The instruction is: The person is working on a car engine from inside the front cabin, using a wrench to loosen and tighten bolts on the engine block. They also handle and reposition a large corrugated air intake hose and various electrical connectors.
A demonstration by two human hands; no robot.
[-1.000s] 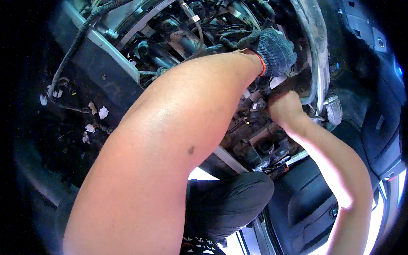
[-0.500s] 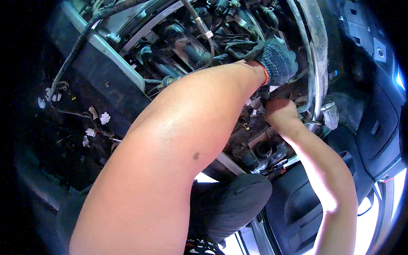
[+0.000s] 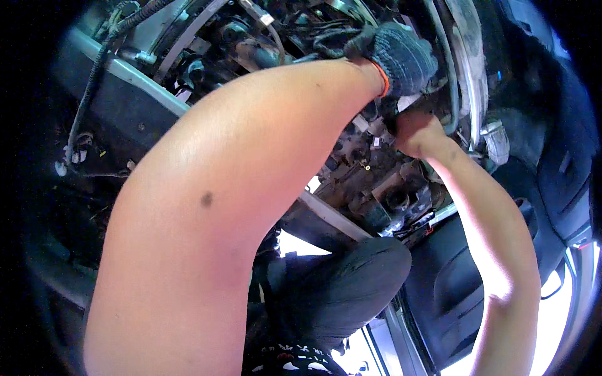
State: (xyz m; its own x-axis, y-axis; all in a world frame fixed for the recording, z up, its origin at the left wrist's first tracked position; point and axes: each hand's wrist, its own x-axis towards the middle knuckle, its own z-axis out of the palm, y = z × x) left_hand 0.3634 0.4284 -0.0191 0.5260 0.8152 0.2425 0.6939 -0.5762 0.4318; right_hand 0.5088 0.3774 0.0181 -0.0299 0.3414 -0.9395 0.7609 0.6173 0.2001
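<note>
My left hand [image 3: 404,59], in a dark knitted glove with an orange cuff, reaches across into the exposed inside of a vehicle. It lies bent over dark cables [image 3: 342,42] beside a metal tube [image 3: 442,59]; its fingertips are hidden. Just below it, my bare right hand [image 3: 419,133] is closed, knuckles curled in among dirty parts. Whatever it grips is out of sight. A small pale piece [image 3: 409,101] shows between the two hands. White connectors [image 3: 375,141] sit just left of my right hand.
A long metal rail [image 3: 141,78] and a ribbed dark hose [image 3: 103,53] run along the left. At right stand a silver-wrapped part [image 3: 496,143] and a dark door panel [image 3: 464,282]. My bent knee [image 3: 376,269] is below, near a round black opening [image 3: 398,197].
The view has shifted, so the parts sit higher in the picture. My left forearm has swung slightly left and up. Both hands stay at about the same spot among the parts.
</note>
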